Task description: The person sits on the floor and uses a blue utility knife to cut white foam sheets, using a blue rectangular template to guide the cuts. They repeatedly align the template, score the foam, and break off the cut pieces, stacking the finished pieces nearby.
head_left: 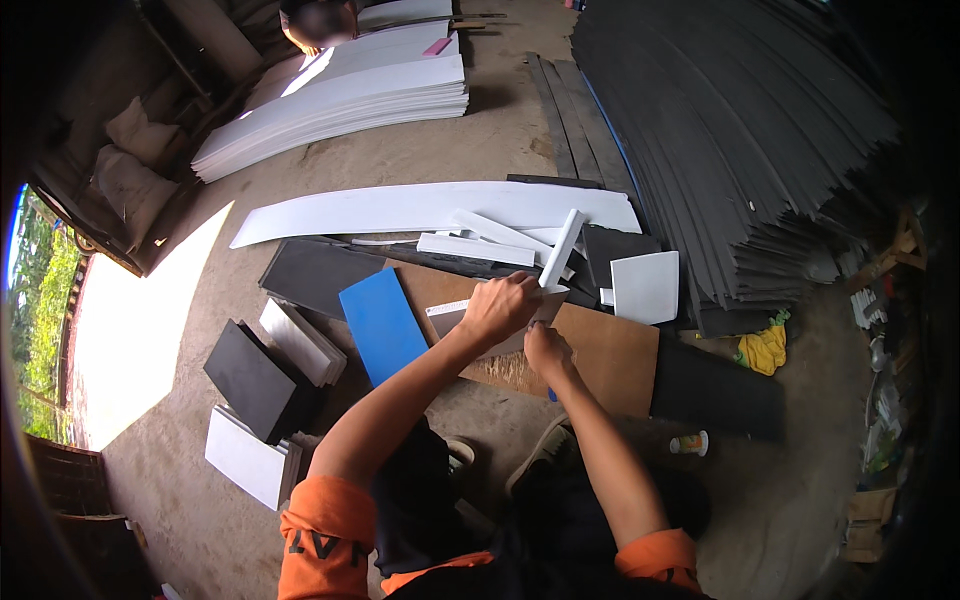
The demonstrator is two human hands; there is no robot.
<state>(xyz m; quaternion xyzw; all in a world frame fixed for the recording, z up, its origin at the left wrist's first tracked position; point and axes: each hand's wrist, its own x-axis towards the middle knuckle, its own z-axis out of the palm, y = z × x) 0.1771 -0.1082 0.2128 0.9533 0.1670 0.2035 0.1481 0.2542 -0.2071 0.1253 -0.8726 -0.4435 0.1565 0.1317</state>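
Observation:
My left hand is closed over the upper edge of a small grey sheet, its fingers curled. Just below and to its right, my right hand is closed in a fist against the sheet's lower side; what it holds is hidden. Past my left fingertips a narrow white strip slants up and away. A pale strip with fine markings shows left of my left wrist. Underneath lies a brown board, its near edge worn. A blue sheet rests on its left part.
White offcuts and a long white sheet lie beyond the board. Stacked panels stand left. Large dark sheets pile up at right, near a yellow cloth and a cup. Another person bends over white sheets.

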